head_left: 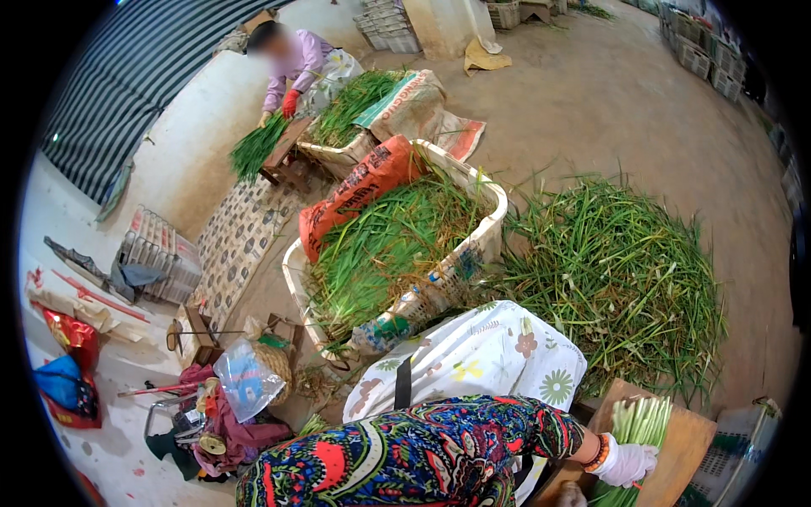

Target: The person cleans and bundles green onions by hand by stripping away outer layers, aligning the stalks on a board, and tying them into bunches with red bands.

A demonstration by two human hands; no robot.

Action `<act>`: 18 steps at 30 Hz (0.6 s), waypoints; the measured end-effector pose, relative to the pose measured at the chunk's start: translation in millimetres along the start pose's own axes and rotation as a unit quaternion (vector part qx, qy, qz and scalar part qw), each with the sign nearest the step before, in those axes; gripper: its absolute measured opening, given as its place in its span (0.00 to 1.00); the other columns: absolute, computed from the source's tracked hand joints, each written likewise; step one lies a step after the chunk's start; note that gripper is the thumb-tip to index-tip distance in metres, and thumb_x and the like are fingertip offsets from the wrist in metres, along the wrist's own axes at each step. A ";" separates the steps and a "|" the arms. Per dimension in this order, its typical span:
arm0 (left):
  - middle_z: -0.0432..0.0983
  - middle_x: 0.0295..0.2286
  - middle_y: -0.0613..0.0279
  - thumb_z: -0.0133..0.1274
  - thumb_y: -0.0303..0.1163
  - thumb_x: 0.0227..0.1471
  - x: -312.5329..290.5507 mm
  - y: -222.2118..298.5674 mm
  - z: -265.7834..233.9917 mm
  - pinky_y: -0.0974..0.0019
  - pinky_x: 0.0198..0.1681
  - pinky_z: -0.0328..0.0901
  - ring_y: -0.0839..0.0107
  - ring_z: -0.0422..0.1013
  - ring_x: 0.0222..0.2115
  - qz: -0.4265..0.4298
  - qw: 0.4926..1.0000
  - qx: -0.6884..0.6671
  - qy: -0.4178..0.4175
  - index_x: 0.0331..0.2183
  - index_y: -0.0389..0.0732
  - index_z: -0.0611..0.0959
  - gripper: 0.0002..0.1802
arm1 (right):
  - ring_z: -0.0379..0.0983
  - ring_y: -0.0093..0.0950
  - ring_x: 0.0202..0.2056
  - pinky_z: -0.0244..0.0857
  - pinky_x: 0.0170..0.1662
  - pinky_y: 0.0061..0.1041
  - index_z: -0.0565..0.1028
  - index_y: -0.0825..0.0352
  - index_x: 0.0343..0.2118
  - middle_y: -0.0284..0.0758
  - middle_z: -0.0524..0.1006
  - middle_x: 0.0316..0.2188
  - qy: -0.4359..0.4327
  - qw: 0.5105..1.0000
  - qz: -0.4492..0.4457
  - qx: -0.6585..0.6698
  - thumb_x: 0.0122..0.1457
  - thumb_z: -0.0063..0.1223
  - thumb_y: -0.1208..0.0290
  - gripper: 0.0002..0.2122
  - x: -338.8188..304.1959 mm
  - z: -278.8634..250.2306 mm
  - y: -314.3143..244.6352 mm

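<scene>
My left arm, in a brightly patterned sleeve, reaches across to the lower right. My left hand, in a whitish glove with an orange bead bracelet at the wrist, is closed around a bunch of chives. The pale cut ends point away from me, and the green part runs down out of the picture. Beneath the bunch is a wooden board. At the bottom edge, beside the board, a small brownish part of what looks like my right hand shows; its fingers are mostly hidden.
A floral white apron covers my lap. Beyond it stands a white crate of loose chives with an orange sack. A large heap of green leaves lies right of it. A co-worker handles chives at the far left.
</scene>
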State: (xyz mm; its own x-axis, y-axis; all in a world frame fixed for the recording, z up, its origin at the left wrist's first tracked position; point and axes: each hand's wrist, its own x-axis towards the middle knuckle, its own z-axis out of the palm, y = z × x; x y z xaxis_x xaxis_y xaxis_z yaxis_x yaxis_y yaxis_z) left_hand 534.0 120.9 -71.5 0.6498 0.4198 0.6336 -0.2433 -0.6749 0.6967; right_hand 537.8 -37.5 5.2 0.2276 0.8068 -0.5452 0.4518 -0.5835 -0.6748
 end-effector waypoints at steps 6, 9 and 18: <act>0.65 0.31 0.58 0.59 0.24 0.27 3.8 3.6 4.2 0.66 0.37 0.60 0.59 0.63 0.35 -0.207 0.971 -0.113 -0.032 0.29 0.39 0.70 0.21 | 0.70 0.32 0.42 0.63 0.45 0.27 0.71 0.73 0.43 0.43 0.73 0.40 0.053 0.983 0.079 0.158 0.60 0.38 0.69 0.15 -3.5 -32.2 -29.6; 0.68 0.34 0.59 0.59 0.24 0.27 7.9 28.3 -26.4 0.67 0.38 0.61 0.61 0.64 0.37 -0.306 0.932 -0.192 -0.039 0.34 0.38 0.72 0.24 | 0.73 0.29 0.32 0.66 0.36 0.25 0.74 0.70 0.38 0.37 0.76 0.30 0.109 0.858 0.058 0.499 0.59 0.39 0.70 0.12 5.4 -18.7 -51.0; 0.66 0.44 0.50 0.57 0.40 0.32 11.1 23.4 -46.5 0.60 0.46 0.59 0.60 0.63 0.44 -0.295 0.873 -0.292 -0.256 0.29 0.40 0.76 0.19 | 0.71 0.28 0.32 0.66 0.34 0.24 0.72 0.68 0.34 0.34 0.74 0.28 0.116 0.764 0.059 0.632 0.58 0.41 0.66 0.11 12.0 -8.0 -43.3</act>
State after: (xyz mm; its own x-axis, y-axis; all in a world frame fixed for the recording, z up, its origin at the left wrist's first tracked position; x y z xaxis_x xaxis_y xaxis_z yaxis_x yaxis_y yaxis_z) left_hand 502.0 138.0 -32.5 0.9864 0.1629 -0.0223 0.0134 0.0554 0.9984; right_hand 527.8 -1.8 31.9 0.4154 0.6514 -0.6349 -0.7438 -0.1586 -0.6494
